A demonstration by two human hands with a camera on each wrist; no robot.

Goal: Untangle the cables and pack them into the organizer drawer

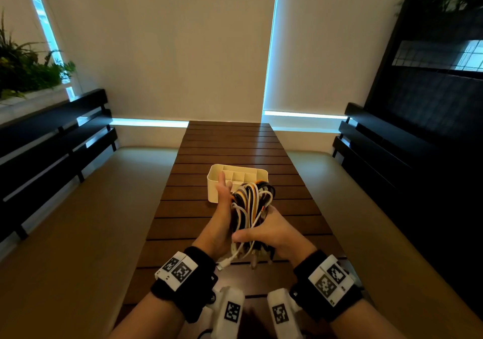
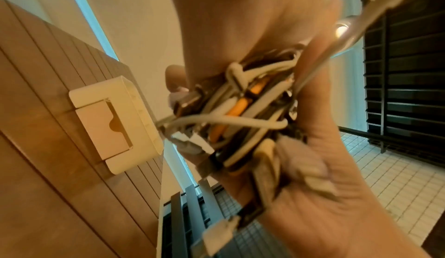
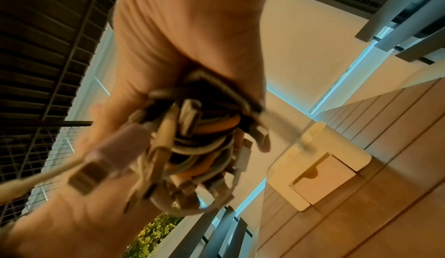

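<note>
A tangled cable bundle of white, black and orange leads is held upright above the brown slatted table. My left hand grips its left side, one digit pointing straight up, while my right hand grips the lower part with the thumb laid across. Loose plug ends dangle beneath. Just behind the bundle stands the white organizer, its top split into compartments. Its drawer front with a curved notch is pushed in. In the right wrist view the bundle is blurred, with the organizer to its right.
Cushioned benches with dark slatted backs run along both sides of the narrow table. Plants sit on a ledge at the far left. Pale blinds cover the wall beyond the table's far end.
</note>
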